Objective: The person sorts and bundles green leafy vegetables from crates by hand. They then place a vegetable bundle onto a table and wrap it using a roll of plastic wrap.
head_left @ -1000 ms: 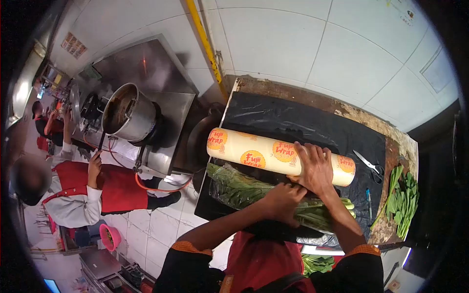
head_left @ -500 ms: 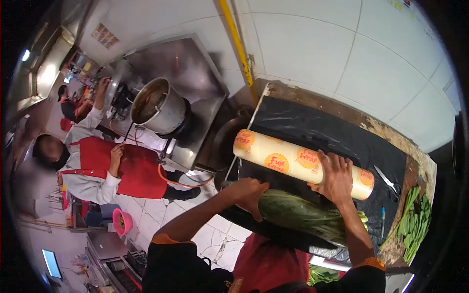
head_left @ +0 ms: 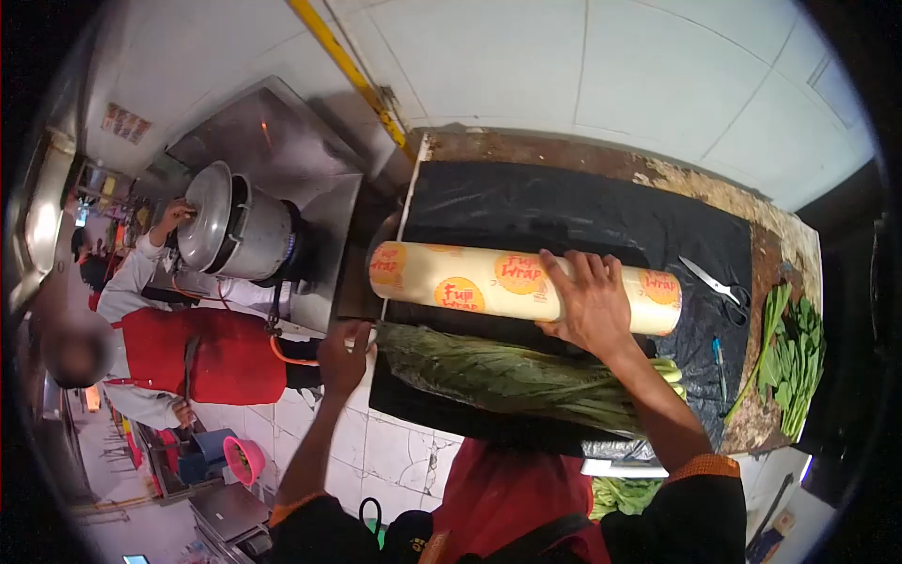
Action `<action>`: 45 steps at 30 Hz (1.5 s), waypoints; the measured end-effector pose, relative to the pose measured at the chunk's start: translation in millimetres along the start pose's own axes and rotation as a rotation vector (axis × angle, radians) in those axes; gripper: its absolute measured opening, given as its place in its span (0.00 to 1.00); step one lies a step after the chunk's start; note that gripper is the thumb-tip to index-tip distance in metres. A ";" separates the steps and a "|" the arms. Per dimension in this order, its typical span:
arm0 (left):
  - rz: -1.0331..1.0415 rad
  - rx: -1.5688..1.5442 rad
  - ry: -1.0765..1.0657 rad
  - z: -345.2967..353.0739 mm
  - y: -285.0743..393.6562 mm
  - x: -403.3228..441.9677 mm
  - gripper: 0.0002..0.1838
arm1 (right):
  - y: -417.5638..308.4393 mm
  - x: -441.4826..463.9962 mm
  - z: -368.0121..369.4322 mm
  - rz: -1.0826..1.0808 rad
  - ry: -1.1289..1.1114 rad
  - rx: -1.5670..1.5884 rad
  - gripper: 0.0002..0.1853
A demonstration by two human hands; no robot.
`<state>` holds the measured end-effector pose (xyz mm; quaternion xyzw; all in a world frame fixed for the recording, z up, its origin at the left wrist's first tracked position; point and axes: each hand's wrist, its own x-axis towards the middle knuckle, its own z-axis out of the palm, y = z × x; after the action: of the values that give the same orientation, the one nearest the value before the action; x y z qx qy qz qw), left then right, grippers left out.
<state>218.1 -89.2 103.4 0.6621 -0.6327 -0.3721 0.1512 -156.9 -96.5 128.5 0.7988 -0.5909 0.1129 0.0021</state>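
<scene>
A thick roll of plastic wrap (head_left: 423,277), printed "Fuji Wrap", lies across the black-covered table. My right hand (head_left: 597,305) grips it right of its middle, fingers over the top and thumb on the near side. Alongside the roll, nearer to me, is a long bundle of leafy greens (head_left: 498,371), its pale stalk ends to the right under my right forearm. At the leaf tips on the left, my left hand (head_left: 345,357) is closed, fingers bent together; what they pinch is too small to make out.
Scissors (head_left: 714,282) and a blue pen (head_left: 720,367) lie right of the roll. More loose greens (head_left: 789,357) rest at the table's right edge. At left, a co-worker in a red apron (head_left: 202,357) holds a lid (head_left: 205,221) against a large pot (head_left: 263,235) on a lit burner.
My left hand has moved left, from over the greens to their leaf tips. My right hand stays on the roll. The co-worker has brought a lid to the pot. The view has shifted.
</scene>
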 end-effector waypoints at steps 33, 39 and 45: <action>1.082 0.705 -0.114 164.4 176.1 1.2 0.53 | 40.8 57.4 -7.6 -0.011 -0.410 0.132 0.52; 0.894 0.849 -0.008 177.9 170.2 6.4 0.48 | 21.9 23.1 9.0 -0.129 0.028 -0.045 0.49; 0.768 0.593 -0.826 140.3 213.5 48.2 0.35 | 30.9 37.7 0.9 -0.080 -0.090 -0.065 0.52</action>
<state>-36.5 -129.9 137.1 0.2037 -0.9074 -0.3248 -0.1723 -175.5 -141.5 130.4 0.8255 -0.5615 0.0575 0.0062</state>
